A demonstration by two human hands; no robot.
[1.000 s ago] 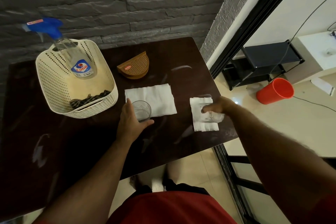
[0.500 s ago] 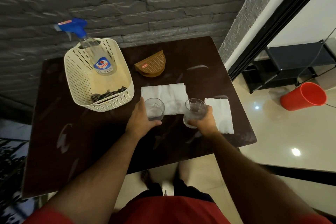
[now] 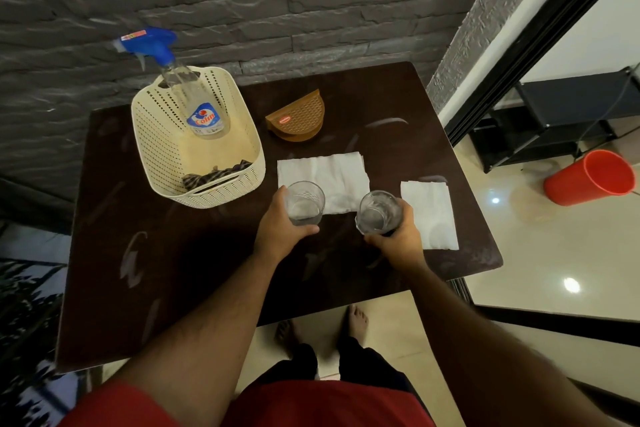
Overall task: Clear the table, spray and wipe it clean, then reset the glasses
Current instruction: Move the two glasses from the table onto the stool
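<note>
Plainly, "Colin" labels the spray bottle (image 3: 204,114) in basket (image 3: 162,163).

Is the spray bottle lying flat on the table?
No, the spray bottle stands tilted inside the cream basket, its blue trigger head above the rim.

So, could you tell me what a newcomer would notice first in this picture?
Two hands each hold a glass over the dark table: the left hand grips one glass at the big napkin's near edge, the right hand another glass beside the small napkin. A blue-topped spray bottle leans in the cream basket at the far left.
</note>
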